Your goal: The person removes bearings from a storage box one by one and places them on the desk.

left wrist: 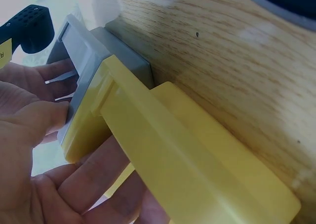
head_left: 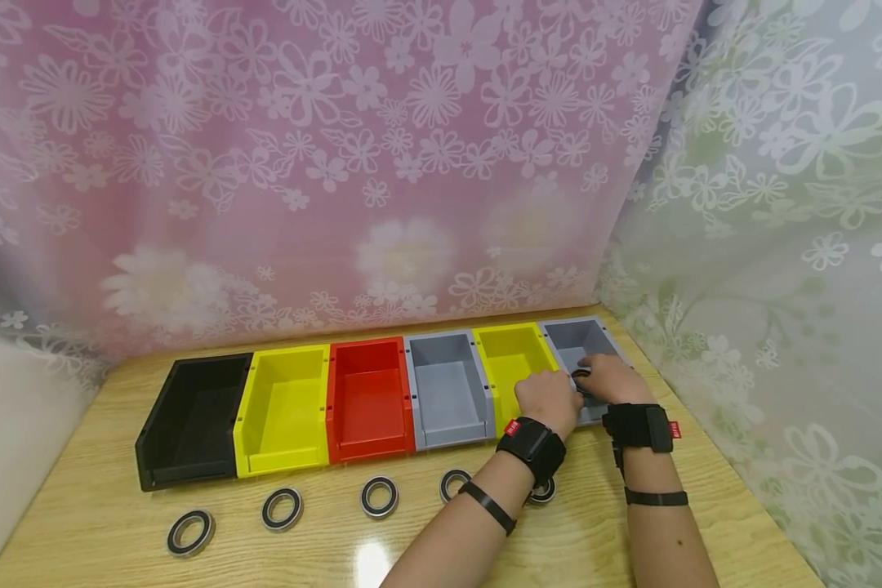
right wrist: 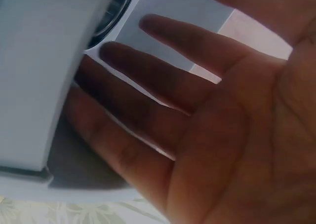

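My left hand (head_left: 550,402) grips the front edges where the right-hand yellow storage bin (head_left: 510,353) meets the rightmost grey bin (head_left: 575,333). In the left wrist view its thumb (left wrist: 42,116) lies against the grey bin and its fingers (left wrist: 96,172) reach into the yellow one. My right hand (head_left: 615,379) is inside the rightmost grey bin, beside a ball bearing (head_left: 581,373). The right wrist view shows its fingers (right wrist: 148,66) spread and nearly straight, with part of that bearing (right wrist: 116,12) near the fingertips. The bearing's far side is hidden.
Leftward in the row stand a grey bin (head_left: 448,384), a red bin (head_left: 371,396), another yellow bin (head_left: 287,400) and a black bin (head_left: 198,412). Several bearings lie in front, including one (head_left: 190,533) at far left and one (head_left: 543,492) partly behind my left wrist. Curtains hang behind and right.
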The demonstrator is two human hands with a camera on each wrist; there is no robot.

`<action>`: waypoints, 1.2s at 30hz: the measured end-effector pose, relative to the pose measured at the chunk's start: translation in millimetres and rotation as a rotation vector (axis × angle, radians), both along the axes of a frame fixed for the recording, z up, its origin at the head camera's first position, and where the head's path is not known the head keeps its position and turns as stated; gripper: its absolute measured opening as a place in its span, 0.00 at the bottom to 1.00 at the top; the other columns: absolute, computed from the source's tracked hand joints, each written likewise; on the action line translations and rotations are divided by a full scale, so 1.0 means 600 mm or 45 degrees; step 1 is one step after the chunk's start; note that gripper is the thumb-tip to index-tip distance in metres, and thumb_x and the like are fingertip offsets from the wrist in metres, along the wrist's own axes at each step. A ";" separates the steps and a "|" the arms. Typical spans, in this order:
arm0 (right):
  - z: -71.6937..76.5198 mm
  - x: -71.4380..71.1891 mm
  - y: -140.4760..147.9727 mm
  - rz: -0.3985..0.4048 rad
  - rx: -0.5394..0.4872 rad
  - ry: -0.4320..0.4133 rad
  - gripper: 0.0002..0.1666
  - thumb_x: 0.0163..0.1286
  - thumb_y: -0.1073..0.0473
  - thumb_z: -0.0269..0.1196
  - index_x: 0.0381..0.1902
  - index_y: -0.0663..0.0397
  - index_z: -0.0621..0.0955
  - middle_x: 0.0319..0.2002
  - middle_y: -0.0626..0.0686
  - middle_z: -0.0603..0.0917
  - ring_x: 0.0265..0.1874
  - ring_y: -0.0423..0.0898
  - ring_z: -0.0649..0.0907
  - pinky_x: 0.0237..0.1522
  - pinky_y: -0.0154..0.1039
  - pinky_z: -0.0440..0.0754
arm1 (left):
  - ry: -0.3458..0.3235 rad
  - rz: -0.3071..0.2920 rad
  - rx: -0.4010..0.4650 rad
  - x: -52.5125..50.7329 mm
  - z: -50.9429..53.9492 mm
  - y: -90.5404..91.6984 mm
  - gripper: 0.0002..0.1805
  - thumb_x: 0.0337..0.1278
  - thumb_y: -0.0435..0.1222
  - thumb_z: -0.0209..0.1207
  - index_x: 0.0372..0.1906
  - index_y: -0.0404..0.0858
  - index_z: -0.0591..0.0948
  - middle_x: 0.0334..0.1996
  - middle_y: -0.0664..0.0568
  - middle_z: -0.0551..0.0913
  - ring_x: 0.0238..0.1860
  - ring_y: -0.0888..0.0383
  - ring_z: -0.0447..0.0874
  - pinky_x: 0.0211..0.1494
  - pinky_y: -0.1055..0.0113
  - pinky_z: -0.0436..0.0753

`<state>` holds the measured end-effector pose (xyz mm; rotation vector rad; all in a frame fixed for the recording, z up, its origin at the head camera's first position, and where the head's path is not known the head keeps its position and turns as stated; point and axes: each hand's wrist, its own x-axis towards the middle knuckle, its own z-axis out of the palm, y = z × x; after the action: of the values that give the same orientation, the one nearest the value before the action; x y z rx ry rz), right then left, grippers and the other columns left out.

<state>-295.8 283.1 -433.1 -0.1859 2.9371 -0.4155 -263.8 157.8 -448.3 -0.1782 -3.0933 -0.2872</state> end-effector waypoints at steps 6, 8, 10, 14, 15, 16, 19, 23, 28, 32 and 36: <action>-0.002 0.001 0.000 -0.030 0.026 -0.032 0.24 0.73 0.58 0.60 0.60 0.70 0.81 0.53 0.72 0.84 0.50 0.66 0.84 0.49 0.61 0.80 | 0.001 -0.009 0.009 0.002 0.001 -0.002 0.25 0.65 0.60 0.62 0.19 0.48 0.83 0.16 0.55 0.75 0.18 0.56 0.76 0.22 0.62 0.73; -0.004 0.001 -0.001 -0.031 0.035 -0.036 0.25 0.73 0.59 0.60 0.61 0.70 0.80 0.54 0.71 0.83 0.51 0.67 0.83 0.49 0.62 0.80 | 0.001 -0.008 0.009 0.002 0.001 -0.002 0.26 0.65 0.60 0.62 0.18 0.47 0.83 0.16 0.55 0.76 0.18 0.56 0.75 0.22 0.62 0.73; -0.005 0.002 -0.003 -0.025 0.044 -0.040 0.25 0.72 0.61 0.59 0.62 0.69 0.79 0.54 0.71 0.83 0.52 0.67 0.83 0.50 0.62 0.80 | 0.010 -0.007 0.008 0.001 0.001 -0.002 0.26 0.65 0.60 0.62 0.18 0.47 0.83 0.16 0.54 0.76 0.18 0.56 0.76 0.21 0.61 0.73; -0.008 0.003 -0.006 0.000 0.066 -0.040 0.25 0.70 0.64 0.58 0.64 0.67 0.79 0.53 0.70 0.84 0.52 0.66 0.82 0.51 0.61 0.79 | 0.040 -0.001 0.011 0.000 -0.001 -0.001 0.26 0.64 0.60 0.63 0.19 0.47 0.84 0.16 0.54 0.77 0.18 0.56 0.77 0.20 0.61 0.73; -0.008 0.002 -0.007 0.009 0.068 -0.036 0.25 0.69 0.65 0.58 0.63 0.67 0.80 0.52 0.70 0.84 0.51 0.66 0.82 0.51 0.61 0.79 | 0.049 0.002 0.013 -0.001 -0.001 0.000 0.26 0.63 0.60 0.63 0.20 0.47 0.84 0.16 0.54 0.77 0.18 0.56 0.77 0.20 0.60 0.73; -0.009 0.002 -0.007 0.016 0.069 -0.031 0.24 0.69 0.65 0.58 0.62 0.66 0.81 0.51 0.69 0.84 0.50 0.65 0.82 0.50 0.60 0.79 | 0.056 0.003 0.013 0.000 -0.001 0.000 0.25 0.63 0.60 0.63 0.20 0.47 0.84 0.17 0.55 0.78 0.18 0.56 0.77 0.20 0.60 0.73; -0.012 0.000 -0.006 0.047 0.065 -0.009 0.20 0.68 0.66 0.59 0.57 0.64 0.83 0.46 0.67 0.85 0.45 0.61 0.83 0.48 0.59 0.79 | 0.061 0.002 0.015 -0.001 -0.004 0.000 0.25 0.63 0.60 0.63 0.19 0.47 0.83 0.16 0.55 0.77 0.18 0.56 0.77 0.21 0.60 0.73; -0.017 -0.003 -0.001 0.067 0.051 -0.003 0.16 0.68 0.65 0.61 0.52 0.65 0.82 0.43 0.65 0.85 0.43 0.61 0.82 0.48 0.59 0.79 | 0.052 -0.004 0.021 -0.002 -0.005 -0.001 0.27 0.64 0.60 0.63 0.16 0.47 0.81 0.16 0.55 0.75 0.18 0.56 0.75 0.20 0.61 0.72; -0.019 -0.004 0.001 0.056 0.030 -0.028 0.14 0.67 0.65 0.62 0.49 0.65 0.81 0.42 0.65 0.83 0.42 0.60 0.81 0.48 0.58 0.79 | 0.033 -0.012 0.023 -0.003 -0.006 -0.001 0.26 0.64 0.61 0.62 0.19 0.47 0.82 0.15 0.55 0.74 0.17 0.56 0.75 0.21 0.61 0.72; -0.019 -0.003 0.002 0.043 0.017 -0.041 0.13 0.66 0.66 0.62 0.48 0.65 0.81 0.41 0.64 0.83 0.40 0.59 0.81 0.45 0.56 0.79 | 0.027 -0.014 0.028 -0.003 -0.006 -0.001 0.26 0.64 0.61 0.63 0.20 0.47 0.83 0.15 0.55 0.74 0.17 0.57 0.75 0.21 0.61 0.72; -0.019 -0.002 0.002 0.023 0.042 -0.029 0.14 0.65 0.67 0.62 0.48 0.65 0.82 0.40 0.64 0.84 0.38 0.58 0.81 0.42 0.55 0.79 | 0.029 -0.015 0.028 -0.002 -0.004 -0.003 0.27 0.64 0.61 0.63 0.17 0.47 0.82 0.15 0.55 0.74 0.17 0.57 0.74 0.20 0.62 0.71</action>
<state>-297.0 284.3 -444.5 -0.2012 2.9154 -0.3639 -265.0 156.0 -450.6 -0.1975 -3.0664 -0.3169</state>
